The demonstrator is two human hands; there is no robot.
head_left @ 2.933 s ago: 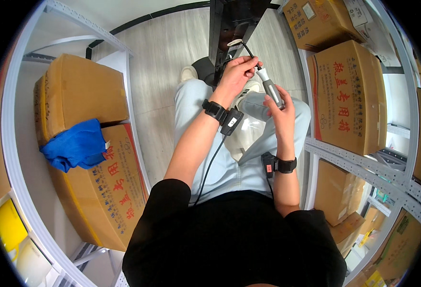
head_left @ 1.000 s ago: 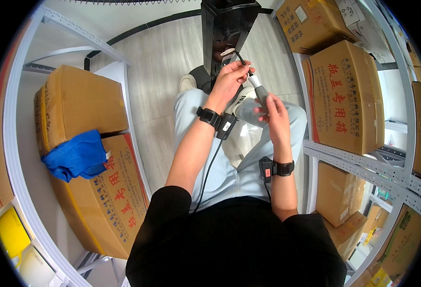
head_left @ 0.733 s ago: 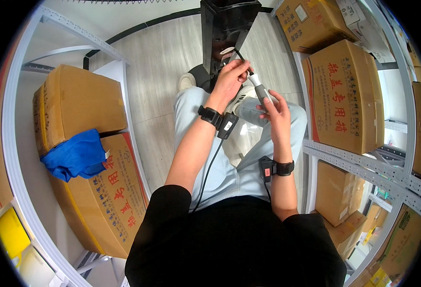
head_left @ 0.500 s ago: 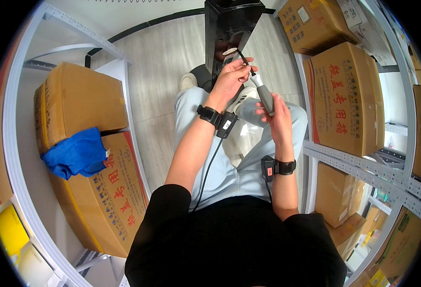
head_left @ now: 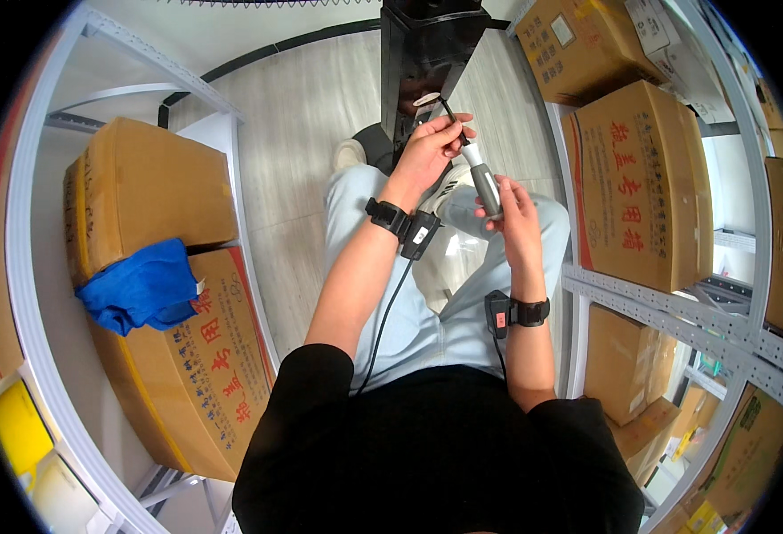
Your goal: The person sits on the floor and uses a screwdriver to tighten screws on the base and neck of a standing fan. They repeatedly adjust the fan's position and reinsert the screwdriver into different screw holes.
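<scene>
Since the earlier frame both hands sit slightly lower over the lap. The right hand [head_left: 518, 214] wraps the screwdriver [head_left: 483, 181] handle; further out, the left hand [head_left: 427, 151] pinches its thin shaft, tip toward the black box [head_left: 427, 44].

Bright even indoor light, soft faint shadows, sharp centre, strong fisheye bending at edges, black rim vignette

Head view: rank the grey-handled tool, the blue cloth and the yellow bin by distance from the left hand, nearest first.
1. grey-handled tool: pinched at its tip by the left hand, just to its right.
2. blue cloth: on the cardboard boxes, far left.
3. yellow bin: lower-left shelf corner.
</scene>
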